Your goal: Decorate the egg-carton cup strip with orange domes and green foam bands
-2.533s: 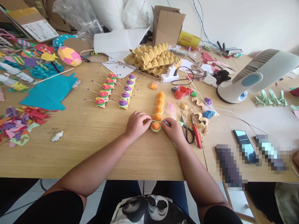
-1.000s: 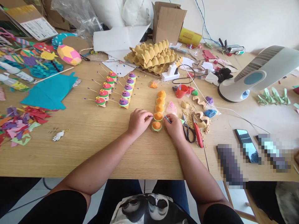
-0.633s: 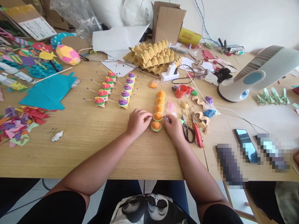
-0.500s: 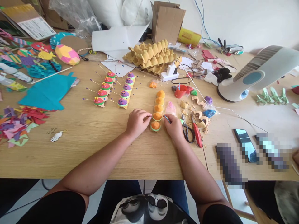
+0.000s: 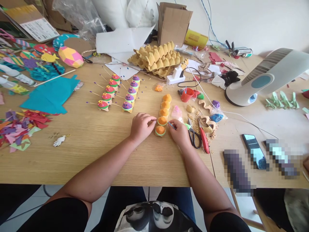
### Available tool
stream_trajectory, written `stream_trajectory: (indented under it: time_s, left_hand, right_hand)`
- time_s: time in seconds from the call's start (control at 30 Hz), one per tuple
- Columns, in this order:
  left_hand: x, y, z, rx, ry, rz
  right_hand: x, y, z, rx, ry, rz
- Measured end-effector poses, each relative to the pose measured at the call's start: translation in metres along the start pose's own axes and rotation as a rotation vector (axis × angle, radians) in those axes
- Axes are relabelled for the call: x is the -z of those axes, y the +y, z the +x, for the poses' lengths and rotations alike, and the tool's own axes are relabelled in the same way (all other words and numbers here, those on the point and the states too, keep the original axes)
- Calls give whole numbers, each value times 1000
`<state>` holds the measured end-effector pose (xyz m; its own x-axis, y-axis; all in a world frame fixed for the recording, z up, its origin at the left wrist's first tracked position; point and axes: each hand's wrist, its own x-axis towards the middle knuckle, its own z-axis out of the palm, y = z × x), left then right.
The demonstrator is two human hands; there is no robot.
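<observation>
A row of orange egg-carton cups [image 5: 164, 107] runs away from me on the wooden table [image 5: 96, 148]. The two nearest cups [image 5: 160, 130] carry green bands round their bases. My left hand [image 5: 140, 126] is closed, its fingertips pinching at the left side of the second cup [image 5: 162, 120]. My right hand [image 5: 178, 132] is closed on a thin blue stick [image 5: 171, 125] whose tip points at that cup's right side.
Black scissors [image 5: 193, 137] and a red-handled cutter [image 5: 203, 138] lie just right of my right hand. Two finished rows of coloured cups with pins [image 5: 118, 91] stand to the left. Egg cartons [image 5: 156, 59], a white fan [image 5: 267, 75], a phone [image 5: 254, 154] and paper scraps [image 5: 19, 129] surround them.
Both hands have shifted from the nearest cup up to the second one, which now has a green band. In the last second they barely move.
</observation>
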<state>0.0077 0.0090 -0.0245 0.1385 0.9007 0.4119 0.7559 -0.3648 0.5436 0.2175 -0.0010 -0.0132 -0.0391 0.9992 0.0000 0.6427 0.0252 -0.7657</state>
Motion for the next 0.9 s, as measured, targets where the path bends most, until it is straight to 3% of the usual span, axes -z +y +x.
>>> stream_trajectory:
  time_s: [0.9]
  left_hand:
    - [-1, 5, -7, 6, -52, 69]
  right_hand:
    - [-1, 3, 0, 21, -49, 15]
